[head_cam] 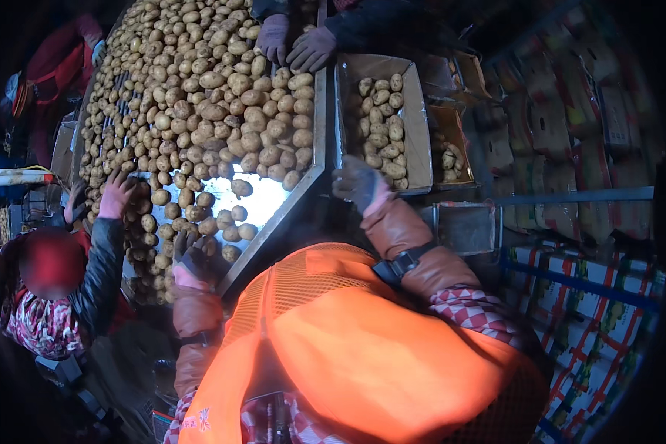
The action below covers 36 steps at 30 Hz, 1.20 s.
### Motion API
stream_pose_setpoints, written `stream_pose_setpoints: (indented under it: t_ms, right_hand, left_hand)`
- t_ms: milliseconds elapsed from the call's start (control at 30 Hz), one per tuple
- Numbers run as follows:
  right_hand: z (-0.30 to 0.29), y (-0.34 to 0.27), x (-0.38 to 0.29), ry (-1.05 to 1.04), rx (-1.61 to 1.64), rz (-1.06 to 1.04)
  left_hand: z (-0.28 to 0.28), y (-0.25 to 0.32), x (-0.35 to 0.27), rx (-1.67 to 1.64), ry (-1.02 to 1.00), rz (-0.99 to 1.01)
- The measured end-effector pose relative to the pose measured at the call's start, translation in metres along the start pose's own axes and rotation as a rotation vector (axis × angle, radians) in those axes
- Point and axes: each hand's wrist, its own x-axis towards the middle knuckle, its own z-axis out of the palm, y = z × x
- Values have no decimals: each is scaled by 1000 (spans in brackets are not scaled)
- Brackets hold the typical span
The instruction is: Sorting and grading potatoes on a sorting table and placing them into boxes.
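Observation:
Many potatoes (211, 111) cover a sorting table with a raised metal edge (277, 219). My left hand (193, 258), in a pink and dark glove, lies among potatoes near the table's lower corner; whether it grips one is hidden. Beyond the table's right edge, my right hand (361, 183), in a similar glove, reaches to the near left corner of a cardboard box (419, 122) lined with plastic. Potatoes (386, 130) fill part of that box. The fingers of my right hand are dark and partly blurred, so what they hold does not show.
A co-worker's gloved hands (294, 47) rest at the table's top edge. Another co-worker's gloved hand (116, 194) is on the potatoes at left; a third person leans in at upper left. Right of the box are a smaller potato box (469, 147), a crate (466, 227) and stacked cartons (583, 299).

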Motion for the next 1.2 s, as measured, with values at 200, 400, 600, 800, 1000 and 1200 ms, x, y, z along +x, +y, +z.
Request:
stream_pose_setpoints:
  t_ms: [200, 400, 600, 800, 1000, 1200]
  right_hand:
    - [49, 6, -17, -261, 76, 222]
    - [96, 24, -23, -361, -122, 157]
    - [187, 30, -30, -329, -537, 228]
    - [249, 50, -28, -648, -890, 310]
    - [254, 52, 5, -623, -882, 456]
    - [279, 51, 22, -896, -1060, -234]
  left_hand:
    - [-31, 7, -13, -13, 105, -38]
    - [-95, -5, -7, -403, 341, -294]
    - [-76, -1, -20, 41, 398, 142]
    - [-51, 18, -20, 1453, -135, 646]
    - [-87, 4, -38, 1291, 392, 247]
    - [-73, -19, -66, 1470, 172, 231]
